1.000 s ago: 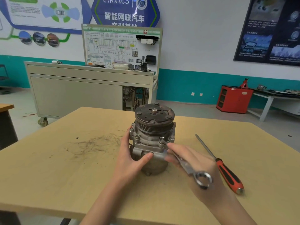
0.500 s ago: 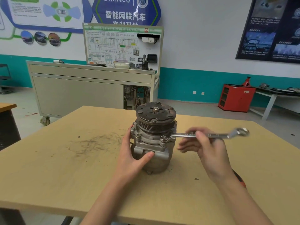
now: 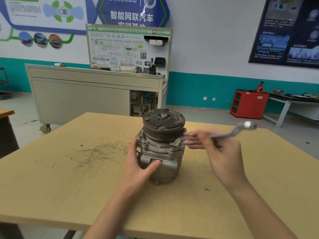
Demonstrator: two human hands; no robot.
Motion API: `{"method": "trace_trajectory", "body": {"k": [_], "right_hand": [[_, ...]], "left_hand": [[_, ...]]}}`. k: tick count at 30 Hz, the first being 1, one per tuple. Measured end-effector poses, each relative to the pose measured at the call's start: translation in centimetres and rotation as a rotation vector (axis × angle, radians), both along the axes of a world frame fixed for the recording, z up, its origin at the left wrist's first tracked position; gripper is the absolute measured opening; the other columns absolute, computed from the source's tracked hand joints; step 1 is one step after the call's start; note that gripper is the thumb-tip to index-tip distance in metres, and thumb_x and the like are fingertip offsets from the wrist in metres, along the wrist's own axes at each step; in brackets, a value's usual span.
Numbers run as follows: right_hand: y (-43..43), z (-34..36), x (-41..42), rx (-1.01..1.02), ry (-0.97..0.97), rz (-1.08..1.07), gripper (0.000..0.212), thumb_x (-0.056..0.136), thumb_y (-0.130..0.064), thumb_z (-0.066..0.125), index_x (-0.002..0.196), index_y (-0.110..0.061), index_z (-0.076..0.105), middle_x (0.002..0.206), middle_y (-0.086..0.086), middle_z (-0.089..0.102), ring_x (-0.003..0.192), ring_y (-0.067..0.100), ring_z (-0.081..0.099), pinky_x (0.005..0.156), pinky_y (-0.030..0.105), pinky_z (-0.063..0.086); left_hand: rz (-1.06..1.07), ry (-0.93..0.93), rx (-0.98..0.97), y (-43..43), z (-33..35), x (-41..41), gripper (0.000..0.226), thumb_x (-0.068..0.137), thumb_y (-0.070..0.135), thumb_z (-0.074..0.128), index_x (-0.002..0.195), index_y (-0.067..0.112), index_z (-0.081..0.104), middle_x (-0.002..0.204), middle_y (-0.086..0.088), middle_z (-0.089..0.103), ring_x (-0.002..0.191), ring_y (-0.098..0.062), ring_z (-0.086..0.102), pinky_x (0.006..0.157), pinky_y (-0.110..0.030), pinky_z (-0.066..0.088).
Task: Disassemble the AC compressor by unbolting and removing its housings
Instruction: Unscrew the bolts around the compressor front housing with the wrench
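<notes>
Compressor (image 3: 160,152) upright on the counter (image 3: 69,178), centre frame: left hand (image 3: 138,166) grips it as brace; right hand (image 3: 222,157) pinches the wrench (image 3: 224,135) for turning.

Grey AC compressor (image 3: 161,152) upright on table, dark pulley on top, silver wrench (image 3: 222,135) on flange bolt

Compressor (image 3: 169,168) stood upright on wooden table (image 3: 51,178), pulley end up. Left hand (image 3: 138,169) gripped the body, thumb across the front. Right hand (image 3: 224,156) held the wrench (image 3: 231,134), motion-blurred, near end at the front-right flange, far end raised.
</notes>
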State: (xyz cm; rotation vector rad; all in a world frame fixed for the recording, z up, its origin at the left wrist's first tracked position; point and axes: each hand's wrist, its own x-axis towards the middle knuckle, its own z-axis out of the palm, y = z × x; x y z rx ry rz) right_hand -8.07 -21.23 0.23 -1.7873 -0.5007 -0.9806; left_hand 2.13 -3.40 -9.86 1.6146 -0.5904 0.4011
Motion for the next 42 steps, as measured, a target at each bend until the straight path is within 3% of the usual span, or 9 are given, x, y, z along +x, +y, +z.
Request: {"method": "trace_trajectory", "body": {"k": [8, 10, 14, 19, 26, 31, 34, 38, 42], "right_hand": [[1.6, -3.3, -2.0, -0.528, -0.342, -0.206, 0.030, 0.091, -0.021, 0.055, 0.090, 0.006, 0.070, 0.103, 0.012, 0.069, 0.097, 0.015, 0.067, 0.086, 0.022, 0.052], [1.3, -4.0, -1.6, -0.336, -0.277, -0.090, 0.026, 0.094, -0.019, 0.052, 0.089, 0.000, 0.069, 0.102, 0.010, 0.070, 0.097, 0.018, 0.067, 0.084, 0.027, 0.053], [-0.4, -2.6, 0.8, 0.481, 0.182, 0.259, 0.015, 0.099, -0.006, 0.035, 0.095, -0.007, 0.050, 0.091, 0.013, 0.071, 0.071, 0.029, 0.070, 0.064, 0.031, 0.057], [-2.0, 0.5, 4.4, 0.652, 0.521, 0.342, 0.021, 0.101, -0.012, 0.033, 0.094, -0.004, 0.051, 0.080, 0.018, 0.068, 0.060, 0.024, 0.066, 0.052, 0.026, 0.053], [-1.0, 2.8, 1.8, 0.356, 0.135, 0.082, 0.022, 0.100, -0.021, 0.039, 0.084, -0.019, 0.053, 0.056, -0.005, 0.055, 0.042, 0.008, 0.044, 0.040, 0.017, 0.035], [1.8, 1.8, -0.1, -0.303, 0.242, -0.340, 0.013, 0.088, -0.036, 0.059, 0.075, -0.033, 0.056, 0.049, -0.018, 0.052, 0.047, 0.002, 0.048, 0.046, 0.016, 0.036], [3.1, 0.7, 0.1, -0.617, 0.353, -0.525, 0.028, 0.084, -0.050, 0.059, 0.079, -0.022, 0.057, 0.049, -0.009, 0.045, 0.056, 0.010, 0.049, 0.048, 0.021, 0.033], [3.4, 0.5, 0.4, -0.670, 0.330, -0.596, 0.015, 0.088, -0.041, 0.060, 0.089, -0.026, 0.061, 0.058, -0.011, 0.051, 0.062, 0.016, 0.049, 0.045, 0.017, 0.021], [3.0, 1.0, 0.6, -0.669, 0.368, -0.501, 0.016, 0.090, -0.033, 0.060, 0.098, -0.021, 0.066, 0.079, -0.003, 0.067, 0.075, 0.018, 0.059, 0.058, 0.029, 0.041]], "left_hand": [[-0.018, -0.019, -0.034, 0.0, -0.1, 0.1, 0.089, 0.064, 0.065, 0.071, 0.138, 0.049, 0.025, 0.145, 0.017, 0.040, 0.132, 0.007, 0.037, 0.101, -0.005, 0.031], [-0.023, -0.014, -0.036, 0.0, -0.2, 0.2, 0.090, 0.063, 0.069, 0.070, 0.138, 0.050, 0.025, 0.145, 0.020, 0.038, 0.131, 0.010, 0.036, 0.099, -0.002, 0.030], [-0.021, 0.007, -0.034, 0.1, -0.3, 0.2, 0.087, 0.062, 0.063, 0.071, 0.135, 0.056, 0.023, 0.143, 0.026, 0.037, 0.130, 0.013, 0.035, 0.098, -0.002, 0.031], [-0.030, 0.010, -0.034, 0.1, -0.1, 0.1, 0.092, 0.061, 0.069, 0.072, 0.138, 0.051, 0.024, 0.144, 0.023, 0.039, 0.130, 0.011, 0.036, 0.099, -0.003, 0.032], [-0.021, 0.021, -0.007, 0.3, -0.3, 0.1, 0.092, 0.060, 0.072, 0.070, 0.137, 0.054, 0.023, 0.147, 0.020, 0.037, 0.133, 0.009, 0.033, 0.105, -0.013, 0.031], [-0.020, 0.003, -0.019, 0.2, -0.4, 0.2, 0.099, 0.060, 0.078, 0.068, 0.142, 0.045, 0.024, 0.147, 0.018, 0.037, 0.134, 0.007, 0.034, 0.105, -0.009, 0.031], [-0.021, 0.005, -0.026, 0.1, -0.4, 0.1, 0.097, 0.060, 0.074, 0.069, 0.141, 0.043, 0.026, 0.145, 0.018, 0.039, 0.131, 0.010, 0.035, 0.101, -0.005, 0.031], [-0.021, -0.011, -0.035, 0.2, -0.2, -0.1, 0.086, 0.063, 0.065, 0.071, 0.135, 0.051, 0.026, 0.140, 0.029, 0.037, 0.125, 0.018, 0.036, 0.093, 0.002, 0.030], [-0.025, -0.006, -0.034, 0.2, -0.1, -0.1, 0.091, 0.059, 0.074, 0.069, 0.136, 0.050, 0.026, 0.140, 0.025, 0.038, 0.125, 0.018, 0.036, 0.093, 0.002, 0.030]]}}
